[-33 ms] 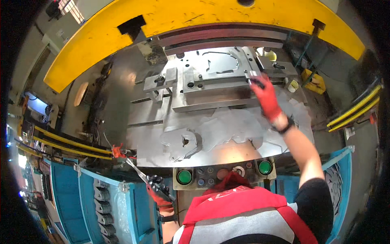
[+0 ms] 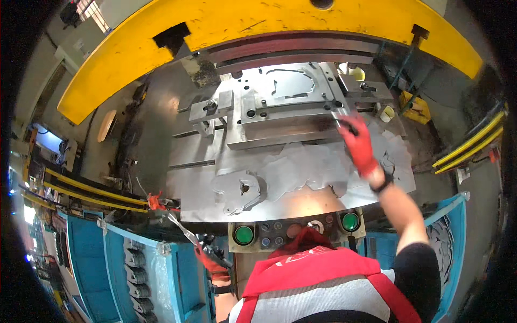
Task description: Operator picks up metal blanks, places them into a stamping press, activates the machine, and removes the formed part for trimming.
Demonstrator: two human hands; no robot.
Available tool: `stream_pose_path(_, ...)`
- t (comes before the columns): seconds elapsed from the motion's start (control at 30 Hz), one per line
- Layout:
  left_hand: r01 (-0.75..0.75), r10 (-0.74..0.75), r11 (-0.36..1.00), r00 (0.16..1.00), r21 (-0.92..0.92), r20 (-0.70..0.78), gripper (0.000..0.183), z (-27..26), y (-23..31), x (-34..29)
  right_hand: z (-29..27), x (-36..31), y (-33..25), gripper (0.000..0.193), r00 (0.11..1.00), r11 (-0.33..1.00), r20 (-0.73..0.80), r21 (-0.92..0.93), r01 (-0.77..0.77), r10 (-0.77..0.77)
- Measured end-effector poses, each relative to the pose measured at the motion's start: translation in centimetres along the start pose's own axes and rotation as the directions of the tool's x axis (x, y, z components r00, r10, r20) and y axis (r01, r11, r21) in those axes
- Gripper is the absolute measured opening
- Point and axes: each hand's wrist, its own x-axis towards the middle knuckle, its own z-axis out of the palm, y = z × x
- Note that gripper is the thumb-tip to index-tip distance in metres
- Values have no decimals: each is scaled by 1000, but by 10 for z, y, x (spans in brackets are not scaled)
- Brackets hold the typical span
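Note:
My left hand (image 2: pixel 211 257), in a red and black glove, is closed around a long metal tool like tongs (image 2: pixel 183 228), just left of the control panel. Its tip points up and left, toward a red fitting (image 2: pixel 156 201). My right hand (image 2: pixel 357 141), gloved in red, is over the right front corner of the steel die (image 2: pixel 291 126). A small shiny metal piece (image 2: pixel 339 116), blurred, shows at its curled fingertips. A cut-out sheet part (image 2: pixel 293 84) lies on the die's top. Flat grey sheet pieces (image 2: pixel 307 167) and a stack of shaped plates (image 2: pixel 242 189) lie in front.
A yellow press beam (image 2: pixel 269 21) spans the far side above the die. Clamps (image 2: pixel 211 110) stand beside the die. A control panel with green buttons (image 2: pixel 244 234) is at the near edge. Blue racks (image 2: pixel 177 269) holding plates stand left and right; a yellow basket (image 2: pixel 414 107) is at right.
My right hand has drawn slightly back toward me from the die's corner, the shiny piece moving with it. My left hand and the tongs have hardly moved.

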Motion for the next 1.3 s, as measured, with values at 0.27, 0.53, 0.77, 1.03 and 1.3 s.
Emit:
stream_pose_path(0.27,-34,31,885,999,463,13,52,-50,-116,34,-87,-332,160,37,607,574,-470,-230,-786,641)
stream_pose_path(0.53,113,-120,391,990,914,-70,93,-35,-144,50,-17,-367,175,74,413,425,-253,-5,-905,875)
stream_pose_path(0.77,201,-175,459,975,866,-133,90,-21,-137,47,-20,-366,181,68,478,496,-171,78,-865,861)
stream_pose_path(1.03,185,-129,327,980,927,-150,91,-34,-139,48,-20,-346,151,80,428,452,-168,146,-880,888)
stream_pose_path(1.3,172,-141,454,983,874,-120,96,-38,-152,57,-13,-375,188,63,445,468,-237,50,-882,864)
